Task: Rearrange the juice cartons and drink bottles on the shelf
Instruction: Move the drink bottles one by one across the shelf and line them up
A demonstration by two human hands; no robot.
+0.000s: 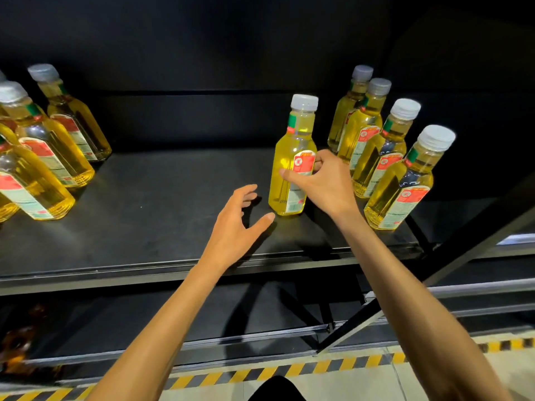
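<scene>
The black shelf [162, 198] has a wide bare stretch down its middle, running from the back out to the front lip, and that is where the open room lies. To the left of it the left group [52, 146] of yellow bottles stands crowded toward the shelf's end, some cut off by the picture edge. To the right, the right row [385, 157] of four of the same bottles runs in a line from the back toward the front, each close to its neighbour, the frontmost near the lip. A slanting black brace [434, 285] crosses in front of the shelf's right end, just past that row. Below sits a lower shelf [173, 319], with something brownish at its left end too blurred to make out. Striped yellow-and-black tape [289, 369] runs along the floor at its foot.

One bottle [292, 157] stands apart at the right side of the bare stretch, just left of the right row, upright, with its base on the shelf as far as I can see. The right hand [324, 180] grasps it at the label, thumb on the near-left side and fingers curled round the right side. The left hand [234, 224] is released and holds nothing, fingers spread and lightly bent over the shelf, its thumb tip just beside the bottle's base; whether it touches I cannot tell
</scene>
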